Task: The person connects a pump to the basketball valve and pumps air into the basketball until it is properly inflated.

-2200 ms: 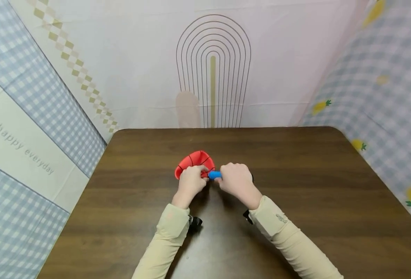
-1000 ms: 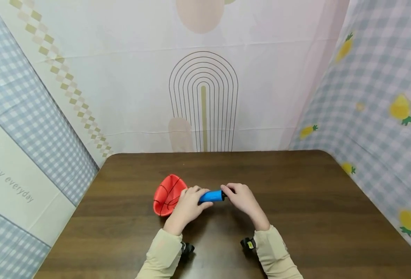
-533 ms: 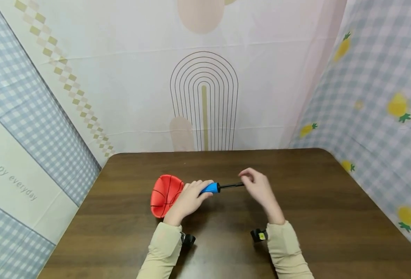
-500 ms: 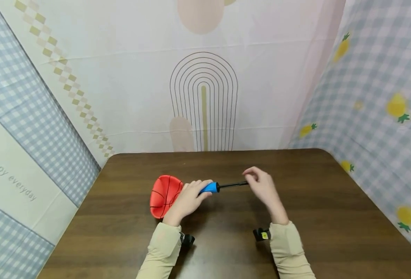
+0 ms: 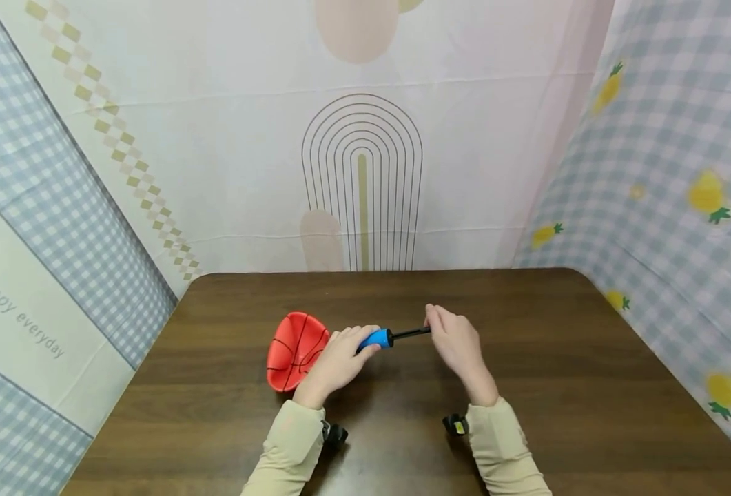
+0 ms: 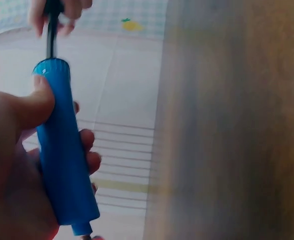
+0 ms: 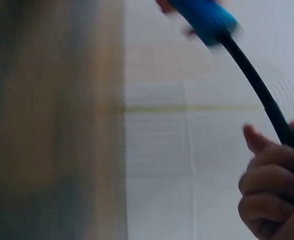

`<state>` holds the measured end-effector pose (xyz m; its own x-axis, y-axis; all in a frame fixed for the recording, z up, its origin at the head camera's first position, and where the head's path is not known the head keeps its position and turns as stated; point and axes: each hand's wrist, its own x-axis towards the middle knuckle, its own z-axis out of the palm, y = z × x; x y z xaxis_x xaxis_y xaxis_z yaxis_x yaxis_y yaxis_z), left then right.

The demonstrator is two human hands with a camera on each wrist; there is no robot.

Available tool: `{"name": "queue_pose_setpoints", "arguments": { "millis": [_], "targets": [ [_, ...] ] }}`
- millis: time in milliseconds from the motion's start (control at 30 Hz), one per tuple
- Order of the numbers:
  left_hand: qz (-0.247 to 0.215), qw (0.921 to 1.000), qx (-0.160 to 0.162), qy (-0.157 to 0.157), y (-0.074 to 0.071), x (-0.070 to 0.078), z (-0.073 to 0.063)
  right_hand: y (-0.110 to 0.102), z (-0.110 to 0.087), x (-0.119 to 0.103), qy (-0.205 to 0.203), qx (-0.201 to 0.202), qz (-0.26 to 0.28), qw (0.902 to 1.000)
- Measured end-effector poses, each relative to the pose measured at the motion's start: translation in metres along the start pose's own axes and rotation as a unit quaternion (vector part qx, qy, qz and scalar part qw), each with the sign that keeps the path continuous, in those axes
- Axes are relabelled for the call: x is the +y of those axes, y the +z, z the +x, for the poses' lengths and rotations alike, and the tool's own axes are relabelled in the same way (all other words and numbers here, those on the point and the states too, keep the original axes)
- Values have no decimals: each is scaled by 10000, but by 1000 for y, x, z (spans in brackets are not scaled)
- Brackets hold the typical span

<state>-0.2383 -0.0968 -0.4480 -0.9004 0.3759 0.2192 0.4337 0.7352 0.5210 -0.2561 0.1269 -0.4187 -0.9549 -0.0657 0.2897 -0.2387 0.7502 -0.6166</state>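
Observation:
A blue hand pump (image 5: 377, 338) with a black rod is held between both hands. My left hand (image 5: 339, 357) grips the blue barrel (image 6: 64, 160), thumb along its side in the left wrist view. The fingers of my right hand (image 5: 458, 344) curl round the black handle end, seen past the drawn-out rod (image 7: 252, 77) in the right wrist view. Left of the left hand is a red, caved-in basketball (image 5: 293, 348) with black lines. The pump's narrow tip points toward the ball; their joint is hidden behind the left hand.
Beneath lies a dark brown wooden table (image 5: 557, 386). A white printed cloth (image 5: 229, 158) hangs behind it, and blue checked cloths flank both sides.
My left hand went from the ball's edge to the pump barrel. My right hand left the barrel, took the handle and drew the rod out; since half a second ago the rod has gone slightly inward.

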Motion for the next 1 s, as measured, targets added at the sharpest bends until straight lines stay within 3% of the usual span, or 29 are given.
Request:
{"name": "queue_pose_setpoints", "arguments": {
  "millis": [200, 333, 433, 700, 833, 1000],
  "targets": [
    [38, 9998, 108, 150, 7, 8, 3, 36, -11, -19, -67, -14, -422, 9991],
    [7, 9996, 137, 254, 9, 9, 4, 44, -16, -22, -131, 44, -426, 9990],
    [-14, 9994, 159, 298, 9, 7, 4, 43, -16, -19, -246, -52, -269, 9993],
    [-5, 9995, 63, 296, 8, -2, 0, 32, -10, -11, -496, -929, -52, 9944],
    [-29, 9994, 43, 349, 8, -4, 1, 24, -7, -9, -627, -1035, -105, 9926],
    [-111, 9994, 148, 300, 5, -6, 2, 0, -2, -1, -432, -921, -63, 9948]
  ]
}}
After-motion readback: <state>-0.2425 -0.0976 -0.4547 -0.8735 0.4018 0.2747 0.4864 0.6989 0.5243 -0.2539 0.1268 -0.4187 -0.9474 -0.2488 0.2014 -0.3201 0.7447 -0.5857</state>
